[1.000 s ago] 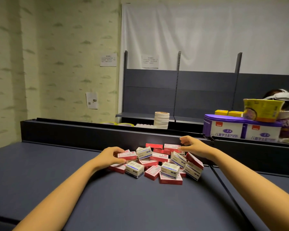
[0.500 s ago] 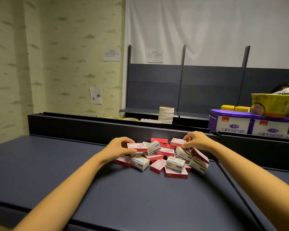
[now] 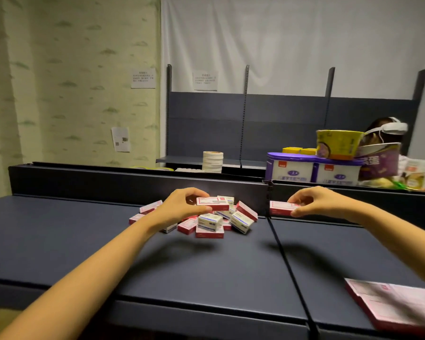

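Left hand (image 3: 182, 207) pinches 1 red box (image 3: 212, 203) above the pile (image 3: 206, 220); right hand (image 3: 322, 202) pinches another box (image 3: 281, 208) right of it, by the back wall. Prob. light, stiff cardboard w/ slick faces; best gripped across the long edges.

A stack of white tape rolls (image 3: 212, 161) sits on the dark shelf (image 3: 182, 160) at the back. Two white tubs with purple lids (image 3: 293, 169) stand side by side, with a yellow bowl (image 3: 337, 144) on top. A flat pink box (image 3: 398, 307) lies on the dark table (image 3: 206, 271)
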`<action>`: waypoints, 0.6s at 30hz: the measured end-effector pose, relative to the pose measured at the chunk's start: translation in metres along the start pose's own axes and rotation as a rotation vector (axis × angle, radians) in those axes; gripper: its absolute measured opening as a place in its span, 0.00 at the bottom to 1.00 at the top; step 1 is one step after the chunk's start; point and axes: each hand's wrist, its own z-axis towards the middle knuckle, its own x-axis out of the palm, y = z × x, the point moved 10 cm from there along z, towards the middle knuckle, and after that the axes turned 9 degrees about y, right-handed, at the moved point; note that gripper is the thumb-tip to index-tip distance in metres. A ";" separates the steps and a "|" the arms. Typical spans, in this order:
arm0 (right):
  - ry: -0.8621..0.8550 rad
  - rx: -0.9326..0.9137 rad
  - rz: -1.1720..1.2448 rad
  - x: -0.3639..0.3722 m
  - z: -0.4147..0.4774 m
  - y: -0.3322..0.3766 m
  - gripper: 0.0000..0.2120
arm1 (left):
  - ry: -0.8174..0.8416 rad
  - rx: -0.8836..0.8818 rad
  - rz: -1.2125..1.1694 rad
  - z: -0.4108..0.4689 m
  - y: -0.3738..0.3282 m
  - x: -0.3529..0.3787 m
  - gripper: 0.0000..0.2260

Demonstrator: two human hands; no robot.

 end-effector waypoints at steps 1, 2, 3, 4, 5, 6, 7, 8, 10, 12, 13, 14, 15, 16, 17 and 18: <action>0.009 0.002 0.008 -0.001 -0.015 -0.009 0.11 | 0.012 0.011 0.004 0.001 -0.013 0.016 0.15; 0.014 0.005 0.023 -0.003 -0.029 -0.019 0.11 | 0.026 0.022 0.009 0.002 -0.027 0.034 0.14; 0.017 0.006 0.041 -0.005 -0.043 -0.029 0.11 | 0.044 0.031 0.015 0.002 -0.040 0.051 0.14; 0.020 0.006 0.056 -0.008 -0.058 -0.038 0.11 | 0.067 0.038 0.007 0.002 -0.052 0.069 0.13; 0.024 0.004 0.065 -0.010 -0.073 -0.048 0.11 | 0.093 0.048 -0.013 0.002 -0.064 0.088 0.13; 0.029 0.005 0.069 -0.013 -0.087 -0.057 0.11 | 0.116 0.059 -0.032 0.003 -0.074 0.106 0.14; 0.035 0.011 0.072 -0.015 -0.100 -0.066 0.11 | 0.133 0.067 -0.035 0.003 -0.083 0.123 0.14; 0.044 0.019 0.074 -0.018 -0.113 -0.076 0.12 | 0.150 0.071 -0.030 0.004 -0.091 0.140 0.15; 0.072 0.026 0.076 -0.019 -0.137 -0.094 0.11 | 0.183 0.072 -0.037 0.005 -0.106 0.173 0.14; 0.091 0.026 0.087 -0.018 -0.156 -0.110 0.11 | 0.209 0.075 -0.053 0.006 -0.119 0.203 0.13; 0.096 0.024 0.100 -0.017 -0.164 -0.117 0.11 | 0.225 0.079 -0.062 0.006 -0.125 0.217 0.12; 0.103 0.021 0.116 -0.016 -0.171 -0.123 0.11 | 0.247 0.078 -0.073 0.007 -0.129 0.229 0.12; 0.115 0.018 0.131 -0.014 -0.176 -0.128 0.12 | 0.272 0.070 -0.078 0.007 -0.132 0.241 0.11; 0.128 0.015 0.139 -0.011 -0.181 -0.133 0.12 | 0.297 0.058 -0.076 0.008 -0.134 0.252 0.11; 0.139 0.011 0.141 -0.009 -0.184 -0.137 0.12 | 0.320 0.047 -0.066 0.008 -0.135 0.261 0.11; 0.145 0.010 0.140 -0.008 -0.187 -0.140 0.13 | 0.340 0.039 -0.054 0.008 -0.135 0.269 0.11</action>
